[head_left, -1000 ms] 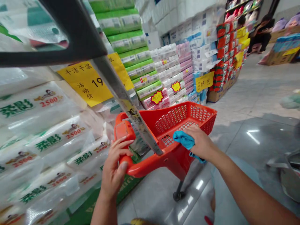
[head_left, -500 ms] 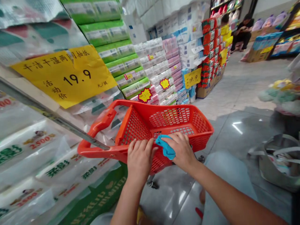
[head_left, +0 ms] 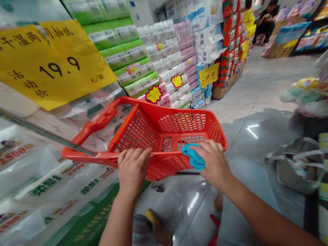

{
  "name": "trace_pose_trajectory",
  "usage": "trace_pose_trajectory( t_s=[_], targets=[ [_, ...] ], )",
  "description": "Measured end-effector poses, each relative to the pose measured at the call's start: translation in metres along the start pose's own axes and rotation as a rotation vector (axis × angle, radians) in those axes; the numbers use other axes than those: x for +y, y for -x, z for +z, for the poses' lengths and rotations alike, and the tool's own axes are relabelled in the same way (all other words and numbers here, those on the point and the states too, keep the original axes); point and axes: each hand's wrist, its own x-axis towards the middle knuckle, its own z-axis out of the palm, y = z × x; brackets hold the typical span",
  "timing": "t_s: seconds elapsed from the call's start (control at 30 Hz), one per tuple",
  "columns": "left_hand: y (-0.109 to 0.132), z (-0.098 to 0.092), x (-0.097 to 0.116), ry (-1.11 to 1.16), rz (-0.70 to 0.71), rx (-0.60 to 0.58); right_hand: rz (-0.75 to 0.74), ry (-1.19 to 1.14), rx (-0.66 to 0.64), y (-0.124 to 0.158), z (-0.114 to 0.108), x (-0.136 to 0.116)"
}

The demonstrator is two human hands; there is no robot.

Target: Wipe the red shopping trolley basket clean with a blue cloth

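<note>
An orange plastic shopping basket [head_left: 156,126] on wheels stands in front of me, its long handle [head_left: 94,123] pointing left. My left hand [head_left: 132,167] grips the basket's near rim, fingers curled over the edge. My right hand [head_left: 215,162] is closed on a blue cloth [head_left: 194,158] and presses it against the same rim toward the right corner. The basket's inside looks bare.
Stacked tissue packs [head_left: 51,181] with a yellow 19.9 price sign [head_left: 53,65] fill the left. A metal bar [head_left: 43,131] crosses there. More stacks [head_left: 179,58] run back along the aisle. A grey bag [head_left: 297,164] sits at right. A person [head_left: 266,20] crouches far back.
My left hand left the basket's handle and took the near rim. The cloth in my right hand slid along that rim to the right. The basket swung so its handle points left.
</note>
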Motion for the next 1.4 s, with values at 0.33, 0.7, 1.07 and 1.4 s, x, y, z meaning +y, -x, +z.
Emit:
trace_pose_trajectory(
  t_s=[0.33, 0.7, 1.07, 1.4],
  targets=[
    [-0.002, 0.005, 0.005, -0.008, -0.018, 0.018, -0.001, -0.028, 0.089, -0.009, 0.029, -0.028],
    [-0.019, 0.002, 0.042, 0.202, -0.007, -0.039, 0.189, -0.048, 0.361, 0.038, -0.003, 0.064],
    [-0.022, 0.012, 0.075, 0.13, 0.04, -0.088, 0.276, -0.347, 0.046, -0.022, -0.021, 0.125],
    [0.007, 0.009, 0.077, 0.179, 0.004, -0.044, 0.212, -0.302, -0.215, -0.035, -0.032, 0.112]
  ],
)
